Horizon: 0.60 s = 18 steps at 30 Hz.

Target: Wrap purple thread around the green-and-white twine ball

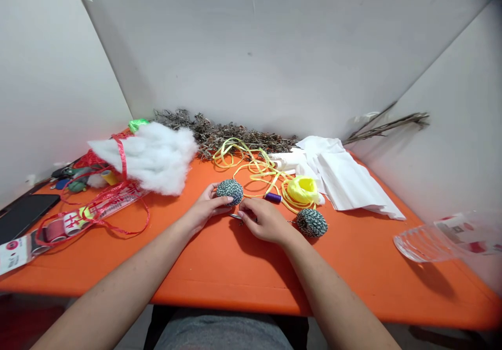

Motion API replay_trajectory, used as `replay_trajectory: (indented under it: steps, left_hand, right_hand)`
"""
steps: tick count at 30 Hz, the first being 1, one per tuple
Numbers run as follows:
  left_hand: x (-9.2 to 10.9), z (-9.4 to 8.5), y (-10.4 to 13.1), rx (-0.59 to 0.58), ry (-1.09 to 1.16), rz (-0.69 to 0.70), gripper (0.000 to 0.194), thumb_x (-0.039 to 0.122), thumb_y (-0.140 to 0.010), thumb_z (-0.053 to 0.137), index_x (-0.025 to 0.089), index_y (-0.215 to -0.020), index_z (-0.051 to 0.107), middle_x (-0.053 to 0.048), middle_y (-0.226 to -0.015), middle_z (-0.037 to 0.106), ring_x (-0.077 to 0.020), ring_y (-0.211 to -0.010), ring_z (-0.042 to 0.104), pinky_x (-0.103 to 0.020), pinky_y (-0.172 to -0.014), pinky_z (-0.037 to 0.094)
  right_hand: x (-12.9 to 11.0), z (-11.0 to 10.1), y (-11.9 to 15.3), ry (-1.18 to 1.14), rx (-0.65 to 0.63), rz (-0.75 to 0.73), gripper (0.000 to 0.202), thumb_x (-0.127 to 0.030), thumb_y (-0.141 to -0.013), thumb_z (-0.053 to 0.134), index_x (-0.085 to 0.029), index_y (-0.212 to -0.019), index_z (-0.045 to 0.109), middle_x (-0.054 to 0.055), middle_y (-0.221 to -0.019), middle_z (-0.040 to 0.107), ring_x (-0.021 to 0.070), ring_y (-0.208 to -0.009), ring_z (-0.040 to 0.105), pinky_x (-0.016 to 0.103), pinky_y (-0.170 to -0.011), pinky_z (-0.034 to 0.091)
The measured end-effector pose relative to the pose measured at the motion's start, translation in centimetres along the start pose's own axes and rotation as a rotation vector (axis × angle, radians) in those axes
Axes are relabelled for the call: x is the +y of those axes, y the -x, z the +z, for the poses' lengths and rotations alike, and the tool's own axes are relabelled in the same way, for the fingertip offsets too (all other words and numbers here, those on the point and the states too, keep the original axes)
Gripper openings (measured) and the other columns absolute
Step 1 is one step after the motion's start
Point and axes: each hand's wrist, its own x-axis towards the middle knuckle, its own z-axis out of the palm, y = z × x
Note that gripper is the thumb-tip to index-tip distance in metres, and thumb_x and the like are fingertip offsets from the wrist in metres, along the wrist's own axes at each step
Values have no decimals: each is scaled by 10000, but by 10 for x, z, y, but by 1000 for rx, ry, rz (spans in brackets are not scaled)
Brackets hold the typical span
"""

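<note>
My left hand [208, 204] is wrapped round a ball of dark green and white twine [230, 192], held just above the orange table [219, 266]. Close to its right side is my right hand [259, 216], fingers pinched on a small metal tool [236, 216] whose full shape is hidden by the fingers. A second twine ball [311, 223] rests to the right of my right hand. Just behind that hand lies a purple thread spool [273, 198], beside a roll of yellow ribbon [303, 190] with loose loops trailing back.
White stuffing [164, 156], tangled red ribbon [123, 156], a pack of thread spools [57, 230] and a black phone [25, 214] lie left. Dried branches [235, 133] line the back. White cloth [349, 177] and a clear plastic container [443, 240] are right.
</note>
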Motion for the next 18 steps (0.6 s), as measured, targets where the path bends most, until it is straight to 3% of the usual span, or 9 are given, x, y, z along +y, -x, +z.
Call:
replay_trajectory:
  steps: [8,18]
  left_hand:
    - [1,1,0,26,5,-5,547,193,-628,890,209,-1075,576,-88,-1145,711,-215,-964,727,-342,-820,621]
    - [1,1,0,34,9,-15,548,197,-614,904,218,-1053,577,-69,-1087,725,-210,-922,737,-358,-824,625]
  right_hand:
    - [-1,-1,0,9,-7,7,104,-160,-942,545,-201,-847,547,30,-786,634,170,-689,547,272,-628,378]
    - [0,0,0,8,-5,7,103,-148,-936,548,-200,-848,560,30,-782,638,170,-678,541,270,-618,369]
